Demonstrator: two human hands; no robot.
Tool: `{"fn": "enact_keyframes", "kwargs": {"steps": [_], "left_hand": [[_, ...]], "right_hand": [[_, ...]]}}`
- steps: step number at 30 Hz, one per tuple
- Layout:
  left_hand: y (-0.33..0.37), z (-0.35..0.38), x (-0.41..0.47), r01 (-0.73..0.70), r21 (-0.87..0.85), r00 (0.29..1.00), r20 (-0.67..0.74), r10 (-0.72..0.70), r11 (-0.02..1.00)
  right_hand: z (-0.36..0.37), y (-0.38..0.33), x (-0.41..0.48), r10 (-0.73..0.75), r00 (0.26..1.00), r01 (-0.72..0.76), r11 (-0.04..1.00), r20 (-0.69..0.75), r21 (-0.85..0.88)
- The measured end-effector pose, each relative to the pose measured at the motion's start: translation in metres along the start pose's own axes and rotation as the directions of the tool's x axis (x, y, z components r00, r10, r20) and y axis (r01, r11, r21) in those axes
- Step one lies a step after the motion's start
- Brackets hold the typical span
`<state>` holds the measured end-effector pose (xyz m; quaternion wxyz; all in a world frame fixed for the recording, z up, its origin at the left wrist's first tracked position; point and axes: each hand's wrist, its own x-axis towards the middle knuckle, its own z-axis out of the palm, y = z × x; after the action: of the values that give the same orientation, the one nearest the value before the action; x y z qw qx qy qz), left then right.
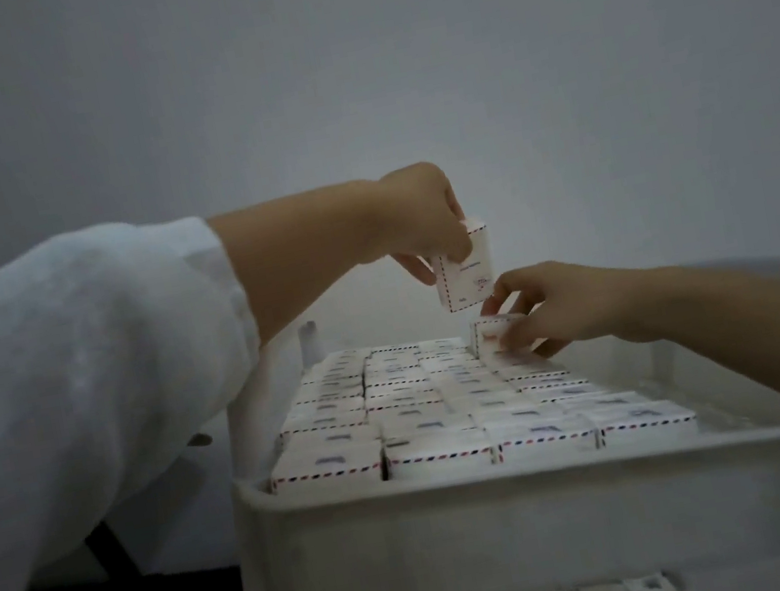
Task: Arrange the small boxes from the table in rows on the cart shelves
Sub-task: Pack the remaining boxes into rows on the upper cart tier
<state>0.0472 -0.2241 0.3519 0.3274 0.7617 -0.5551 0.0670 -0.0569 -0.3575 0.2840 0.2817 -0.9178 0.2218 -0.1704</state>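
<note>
Small boxes fill the cart's top shelf in rows. The left hand pinches one box above them at 12 o'clock. The right hand grips another box at 1 o'clock.

Loose pale-white sleeve covered the left arm, fabric looked soft and faintly mottled, baggy toward the elbow, wide cuff ended on the forearm, left hand was bare, right hand and right forearm were bare
</note>
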Motion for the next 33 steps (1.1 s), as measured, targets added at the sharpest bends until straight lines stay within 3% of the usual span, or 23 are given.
{"fn": "enact_keyframes", "kwargs": {"steps": [7,12,18,26,29,33], "left_hand": [[0.001,0.017,0.037,-0.032,0.212,0.994,0.113,0.008,0.977],[-0.007,0.038,0.041,-0.113,0.255,0.987,0.138,0.080,0.960],[-0.012,0.049,0.042,-0.168,0.303,0.957,0.279,0.081,0.938],[-0.012,0.054,0.042,-0.134,0.359,0.891,0.452,-0.047,0.924],[-0.009,0.056,0.033,-0.193,0.473,0.882,0.467,-0.059,0.860],[0.002,0.044,0.008,-0.224,0.560,0.899,0.434,-0.053,0.798]], "right_hand": [[0.007,0.005,-0.001,0.108,0.991,-0.108,0.994,0.077,-0.002],[0.008,0.004,-0.006,0.022,1.000,-0.023,0.996,-0.010,-0.086],[0.002,-0.001,-0.015,0.018,0.989,-0.046,0.980,-0.144,-0.192],[0.004,-0.001,-0.017,-0.007,0.985,-0.043,0.958,-0.174,-0.282],[0.004,-0.001,-0.019,-0.060,0.985,0.006,0.951,-0.162,-0.310],[-0.001,-0.015,-0.033,-0.247,0.938,0.139,0.911,-0.243,-0.387]]}}
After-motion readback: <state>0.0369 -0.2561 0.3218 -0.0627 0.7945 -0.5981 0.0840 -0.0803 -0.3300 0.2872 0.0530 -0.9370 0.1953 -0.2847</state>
